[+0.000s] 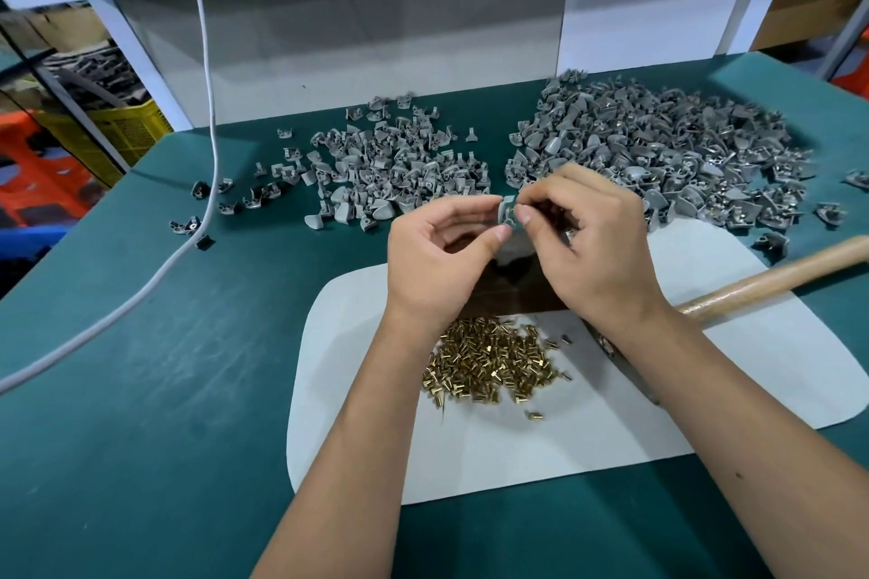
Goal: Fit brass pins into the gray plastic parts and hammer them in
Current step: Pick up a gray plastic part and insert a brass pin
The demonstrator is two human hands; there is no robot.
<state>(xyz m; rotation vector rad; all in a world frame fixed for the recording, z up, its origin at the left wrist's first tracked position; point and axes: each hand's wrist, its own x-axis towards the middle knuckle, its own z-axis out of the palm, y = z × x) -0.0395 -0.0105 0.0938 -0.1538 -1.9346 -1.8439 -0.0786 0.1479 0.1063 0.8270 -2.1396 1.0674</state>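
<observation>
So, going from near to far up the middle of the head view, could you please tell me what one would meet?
Brass pins on the white mat → left hand and right hand pinching one gray part → piles of gray parts → white panel.

Worktop [141,390] teal green; mat [705,390] plain white; plastic parts [658,146] uniform gray; pins [489,362] bright brass yellow; hammer handle [776,273] pale wood; cable [207,108] white; crate [127,132] yellow.

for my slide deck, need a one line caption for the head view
Both hands, left hand and right hand, pinch a gray plastic part above the brass pins, hammer lying idle alongside.
</observation>
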